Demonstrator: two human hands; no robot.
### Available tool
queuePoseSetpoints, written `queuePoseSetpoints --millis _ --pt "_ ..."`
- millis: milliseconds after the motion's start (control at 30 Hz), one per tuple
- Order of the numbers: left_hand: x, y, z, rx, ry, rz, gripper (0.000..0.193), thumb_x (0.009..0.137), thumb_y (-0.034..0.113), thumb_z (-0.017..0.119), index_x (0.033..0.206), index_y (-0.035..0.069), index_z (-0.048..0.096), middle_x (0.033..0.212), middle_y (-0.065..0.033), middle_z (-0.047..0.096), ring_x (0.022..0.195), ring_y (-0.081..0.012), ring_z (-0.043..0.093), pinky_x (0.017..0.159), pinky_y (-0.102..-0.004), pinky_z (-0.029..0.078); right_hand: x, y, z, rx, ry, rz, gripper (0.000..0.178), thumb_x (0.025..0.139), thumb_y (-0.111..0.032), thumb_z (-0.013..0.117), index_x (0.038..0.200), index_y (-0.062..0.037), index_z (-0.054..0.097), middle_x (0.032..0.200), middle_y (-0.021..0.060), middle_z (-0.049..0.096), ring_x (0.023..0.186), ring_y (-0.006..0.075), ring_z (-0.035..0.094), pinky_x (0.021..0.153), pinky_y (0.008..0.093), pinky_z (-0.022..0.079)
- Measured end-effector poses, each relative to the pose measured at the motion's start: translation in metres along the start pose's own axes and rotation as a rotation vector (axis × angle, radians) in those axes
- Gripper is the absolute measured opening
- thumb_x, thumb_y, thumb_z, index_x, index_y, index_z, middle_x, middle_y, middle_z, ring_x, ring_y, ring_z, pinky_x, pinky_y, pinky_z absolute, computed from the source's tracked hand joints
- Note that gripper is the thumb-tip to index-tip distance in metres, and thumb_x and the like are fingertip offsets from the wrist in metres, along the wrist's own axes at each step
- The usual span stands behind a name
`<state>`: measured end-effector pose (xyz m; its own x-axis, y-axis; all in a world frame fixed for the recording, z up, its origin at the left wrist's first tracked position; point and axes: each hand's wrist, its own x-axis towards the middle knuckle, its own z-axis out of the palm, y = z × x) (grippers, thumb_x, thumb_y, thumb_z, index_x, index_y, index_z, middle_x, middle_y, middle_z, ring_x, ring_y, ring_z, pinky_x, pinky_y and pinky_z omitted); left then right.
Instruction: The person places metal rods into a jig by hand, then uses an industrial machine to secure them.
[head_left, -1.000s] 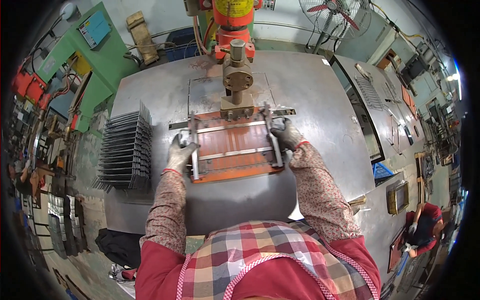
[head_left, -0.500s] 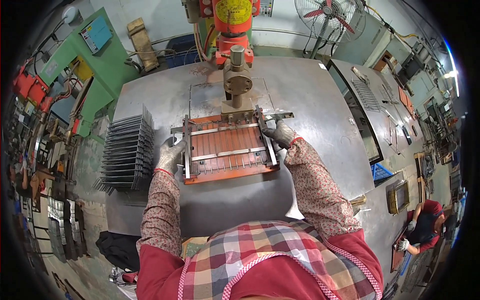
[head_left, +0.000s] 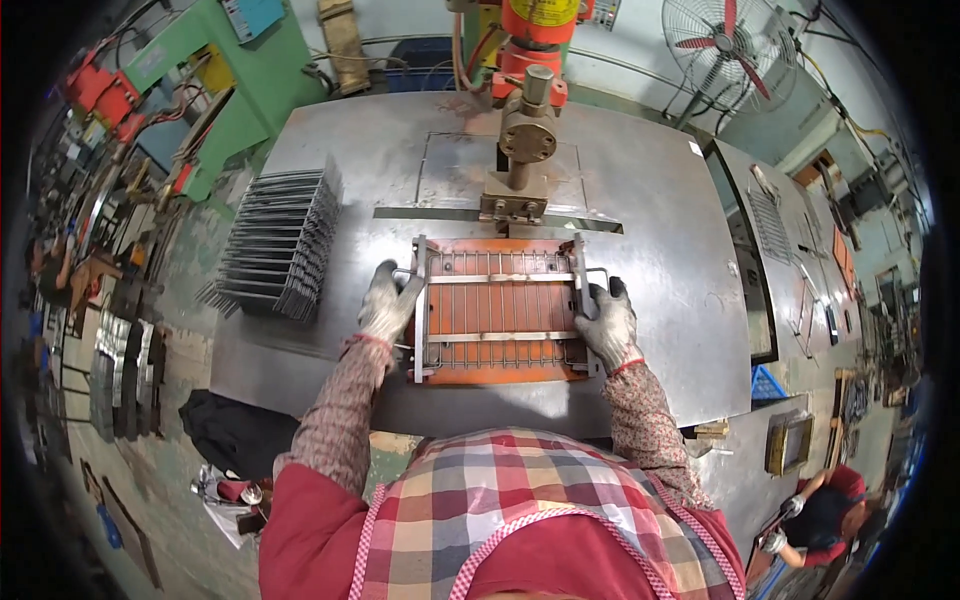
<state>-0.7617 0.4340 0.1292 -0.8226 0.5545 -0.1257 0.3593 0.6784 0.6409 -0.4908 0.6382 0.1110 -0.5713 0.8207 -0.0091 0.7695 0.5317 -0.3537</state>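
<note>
On the steel table in front of me lies an orange-red jig board [head_left: 500,374] with metal side rails and two flat crossbars. A wire rack [head_left: 505,310] of thin parallel rods rests in it, its bent wire ends sticking out past the rails. My left hand [head_left: 388,305], in a grey-white work glove, grips the jig's left side, thumb against the rail. Opposite it, my gloved right hand [head_left: 608,325] is closed at the right rail, its fingertips partly hidden. Just beyond the jig stands the brass-coloured head [head_left: 515,195] of a red press-like machine, apart from the board.
A stack of dark wire racks [head_left: 280,240] stands on the table's left. A flat metal strip [head_left: 440,214] lies across the table [head_left: 660,270] beneath the machine head. Further right is a second table with wire parts; a co-worker [head_left: 825,515] sits at the lower right.
The jig with its wire rack has come toward me, out from under the machine head, and straightened. Both hands moved with it. The whole view has shifted too.
</note>
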Motion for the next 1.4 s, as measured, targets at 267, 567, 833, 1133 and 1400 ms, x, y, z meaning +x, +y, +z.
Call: queuePoseSetpoints --millis 267,567,833,1133,1400 --pt "0.059 0.039 0.012 0.668 0.037 0.251 0.047 0.084 0.045 0.051 0.102 0.002 0.057 0.1 -0.0208 0.06 0.092 -0.0332 0.061 0.078 -0.0437 0.049 -0.046 0.08 -0.09 1.383 0.301 0.132 0.043 0.079 0.003 0.051 0.121 0.0035 0.043 0.122 0.0182 0.049 0.094 0.0242 0.062 0.071 0.0352 0.057" --pt "0.055 0.043 0.017 0.69 0.001 0.202 0.047 0.084 0.046 0.051 0.102 0.003 0.059 0.101 -0.0189 0.062 0.095 -0.0308 0.061 0.083 -0.0408 0.048 -0.103 0.25 -0.064 1.472 0.683 0.468 0.041 0.074 0.002 0.052 0.115 0.0055 0.046 0.104 0.0202 0.054 0.084 0.0264 0.062 0.069 0.0316 0.054" --pt "0.036 0.035 0.037 -0.219 0.471 0.211 0.051 0.081 0.041 0.061 0.11 -0.001 0.054 0.102 -0.0195 0.061 0.093 -0.0328 0.06 0.08 -0.0408 0.047 -0.077 0.189 -0.03 0.549 0.536 0.236 0.065 0.078 0.002 0.058 0.136 0.0024 0.029 0.137 0.0192 0.04 0.128 0.0269 0.038 0.105 0.0336 0.028" --pt "-0.077 0.014 0.002 -1.087 -0.375 -0.223 0.052 0.079 0.027 0.067 0.117 -0.002 0.049 0.101 -0.0162 0.06 0.085 -0.0261 0.062 0.07 -0.0377 0.053 -0.05 0.112 0.031 0.12 0.244 -0.134 0.048 0.072 -0.014 0.063 0.119 -0.0086 0.052 0.117 0.0134 0.054 0.111 0.031 0.048 0.099 0.0415 0.036" --pt "-0.063 -0.015 -0.118 -1.452 0.364 0.043 0.029 0.081 0.016 0.063 0.103 -0.001 0.054 0.086 -0.015 0.062 0.071 -0.0275 0.063 0.063 -0.0398 0.054 -0.055 0.105 0.022 0.148 0.41 -0.236 0.026 0.083 -0.013 0.055 0.106 -0.0022 0.058 0.105 0.0171 0.06 0.1 0.0354 0.053 0.089 0.0418 0.042"
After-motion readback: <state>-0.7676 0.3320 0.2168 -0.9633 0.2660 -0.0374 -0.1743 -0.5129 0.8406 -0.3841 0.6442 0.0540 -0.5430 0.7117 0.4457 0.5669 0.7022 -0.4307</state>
